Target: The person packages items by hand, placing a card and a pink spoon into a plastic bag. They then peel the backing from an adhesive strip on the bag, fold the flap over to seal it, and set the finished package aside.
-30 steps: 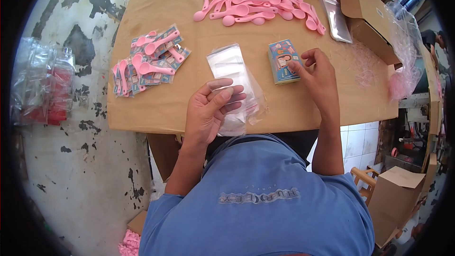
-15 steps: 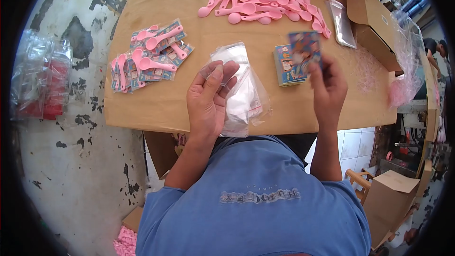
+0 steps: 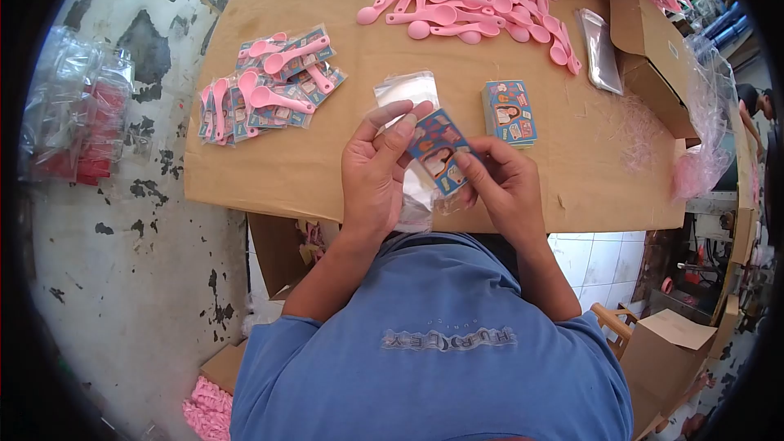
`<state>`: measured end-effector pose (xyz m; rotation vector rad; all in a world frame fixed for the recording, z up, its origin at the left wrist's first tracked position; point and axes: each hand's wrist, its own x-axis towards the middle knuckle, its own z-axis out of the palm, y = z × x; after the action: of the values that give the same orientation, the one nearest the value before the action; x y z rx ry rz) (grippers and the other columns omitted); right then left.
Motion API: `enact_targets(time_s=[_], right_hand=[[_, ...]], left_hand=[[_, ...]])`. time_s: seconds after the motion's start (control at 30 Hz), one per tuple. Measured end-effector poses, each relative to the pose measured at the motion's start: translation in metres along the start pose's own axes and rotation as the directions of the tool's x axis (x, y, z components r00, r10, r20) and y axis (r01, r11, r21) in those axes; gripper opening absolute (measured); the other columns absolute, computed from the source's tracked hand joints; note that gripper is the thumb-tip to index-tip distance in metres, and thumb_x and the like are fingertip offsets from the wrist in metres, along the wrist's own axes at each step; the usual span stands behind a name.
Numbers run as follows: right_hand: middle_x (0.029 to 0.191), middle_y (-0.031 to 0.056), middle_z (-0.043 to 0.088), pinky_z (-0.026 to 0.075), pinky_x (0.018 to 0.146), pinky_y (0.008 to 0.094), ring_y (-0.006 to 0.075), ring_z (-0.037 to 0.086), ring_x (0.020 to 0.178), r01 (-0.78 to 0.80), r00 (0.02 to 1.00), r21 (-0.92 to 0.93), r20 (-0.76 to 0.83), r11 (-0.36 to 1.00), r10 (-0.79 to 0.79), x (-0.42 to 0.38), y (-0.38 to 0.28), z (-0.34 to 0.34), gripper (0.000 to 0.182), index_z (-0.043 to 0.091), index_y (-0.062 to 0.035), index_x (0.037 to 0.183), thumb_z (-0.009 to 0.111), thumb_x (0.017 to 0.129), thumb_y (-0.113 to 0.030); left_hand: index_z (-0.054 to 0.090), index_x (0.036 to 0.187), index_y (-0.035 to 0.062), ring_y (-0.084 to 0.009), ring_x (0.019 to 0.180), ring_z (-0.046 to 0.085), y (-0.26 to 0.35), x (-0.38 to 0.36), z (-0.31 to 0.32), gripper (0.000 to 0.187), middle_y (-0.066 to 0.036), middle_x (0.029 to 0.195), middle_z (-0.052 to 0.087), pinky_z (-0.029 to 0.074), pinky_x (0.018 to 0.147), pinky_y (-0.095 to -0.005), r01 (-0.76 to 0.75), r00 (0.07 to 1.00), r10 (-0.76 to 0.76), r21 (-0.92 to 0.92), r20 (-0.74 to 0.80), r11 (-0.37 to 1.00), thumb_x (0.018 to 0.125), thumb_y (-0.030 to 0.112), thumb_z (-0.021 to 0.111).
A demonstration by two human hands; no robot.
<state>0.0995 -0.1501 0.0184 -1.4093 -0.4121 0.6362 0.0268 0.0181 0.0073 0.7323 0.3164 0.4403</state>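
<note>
A blue printed card [image 3: 438, 152] is pinched between the thumb and fingers of my right hand [image 3: 508, 184], tilted in front of my chest. Its upper left end meets the fingertips of my left hand [image 3: 374, 167], which are closed on a clear plastic bag that is barely visible. Below and behind both hands lies a pile of clear plastic bags [image 3: 408, 88], partly covered by them. A stack of the same blue cards [image 3: 512, 113] sits to the right of my hands.
At the left of the brown-covered table [image 3: 269, 180] lie bagged cards with pink spoons [image 3: 278, 100]. A heap of loose pink spoons [image 3: 465, 0] covers the far side. To the right are a clear plastic packet [image 3: 601, 53] and an open cardboard box [image 3: 653, 57].
My right hand has carried a card leftward from the stack to my left hand. My left hand stays near its place, still holding the bag. The whole view has shifted slightly.
</note>
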Motion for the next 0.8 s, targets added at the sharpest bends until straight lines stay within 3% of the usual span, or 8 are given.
enact_targets(time_s=[0.1, 0.2, 0.4, 0.53, 0.7, 0.8], right_hand=[[0.083, 0.0029, 0.069, 0.052, 0.058, 0.0213, 0.0066, 0.065, 0.068, -0.055, 0.994, 0.005, 0.096, 0.998, 0.054, 0.003, 0.000, -0.011, 0.027, 0.065, 0.0046, 0.123, 0.068, 0.103, -0.014], [0.087, 0.0055, 0.070, 0.056, 0.063, 0.0224, 0.0093, 0.069, 0.071, -0.028, 0.999, 0.131, -0.015, 0.991, 0.030, 0.005, -0.003, -0.010, 0.024, 0.063, 0.0047, 0.120, 0.069, 0.102, -0.012], [0.093, 0.0084, 0.070, 0.060, 0.067, 0.0246, 0.0124, 0.072, 0.077, 0.012, 0.999, 0.345, -0.035, 0.939, 0.000, 0.004, 0.011, -0.012, 0.017, 0.060, 0.0023, 0.107, 0.071, 0.100, -0.009], [0.091, 0.0088, 0.070, 0.060, 0.066, 0.0247, 0.0126, 0.072, 0.076, 0.095, 0.991, 0.384, -0.123, 0.919, -0.051, 0.006, 0.012, -0.003, 0.016, 0.060, 0.0025, 0.108, 0.070, 0.101, -0.008], [0.091, 0.0091, 0.070, 0.060, 0.066, 0.0249, 0.0132, 0.072, 0.077, 0.056, 0.996, 0.453, -0.082, 0.890, -0.021, 0.004, 0.017, -0.005, 0.016, 0.060, 0.0021, 0.107, 0.070, 0.101, -0.009], [0.091, 0.0092, 0.070, 0.060, 0.066, 0.0254, 0.0140, 0.073, 0.076, 0.074, 0.994, 0.501, -0.107, 0.862, -0.023, 0.003, 0.020, 0.004, 0.016, 0.060, 0.0016, 0.107, 0.070, 0.101, -0.009]], left_hand=[[0.058, 0.131, -0.0021, -0.0208, 0.110, 0.071, -0.004, -0.001, -0.003, 0.032, -0.020, 0.129, 0.068, 0.060, 0.097, -0.0371, 0.024, 0.999, -0.027, 0.083, 0.036, 0.996, 0.102, 0.011, 0.066], [0.058, 0.132, -0.0036, -0.0206, 0.108, 0.071, -0.007, -0.003, 0.002, 0.033, -0.019, 0.124, 0.070, 0.059, 0.098, -0.0359, -0.017, 0.999, 0.015, 0.058, 0.043, 0.998, 0.102, 0.009, 0.065], [0.058, 0.133, -0.0033, -0.0207, 0.108, 0.071, -0.008, 0.002, 0.005, 0.033, -0.016, 0.122, 0.071, 0.058, 0.099, -0.0368, -0.052, 0.997, 0.047, 0.087, 0.059, 0.995, 0.103, 0.010, 0.064], [0.058, 0.133, -0.0024, -0.0197, 0.108, 0.071, -0.010, -0.001, 0.012, 0.033, -0.013, 0.124, 0.070, 0.058, 0.096, -0.0365, -0.088, 0.996, 0.084, 0.134, 0.029, 0.987, 0.104, 0.012, 0.064], [0.059, 0.132, 0.0000, -0.0174, 0.107, 0.070, -0.010, 0.006, 0.005, 0.031, -0.010, 0.121, 0.071, 0.058, 0.094, -0.0350, -0.192, 0.981, 0.186, 0.202, 0.049, 0.960, 0.104, 0.013, 0.064], [0.060, 0.130, 0.0007, -0.0170, 0.104, 0.071, -0.013, 0.007, 0.003, 0.030, -0.010, 0.116, 0.071, 0.059, 0.092, -0.0347, -0.150, 0.988, 0.142, 0.176, 0.056, 0.973, 0.104, 0.013, 0.065]])
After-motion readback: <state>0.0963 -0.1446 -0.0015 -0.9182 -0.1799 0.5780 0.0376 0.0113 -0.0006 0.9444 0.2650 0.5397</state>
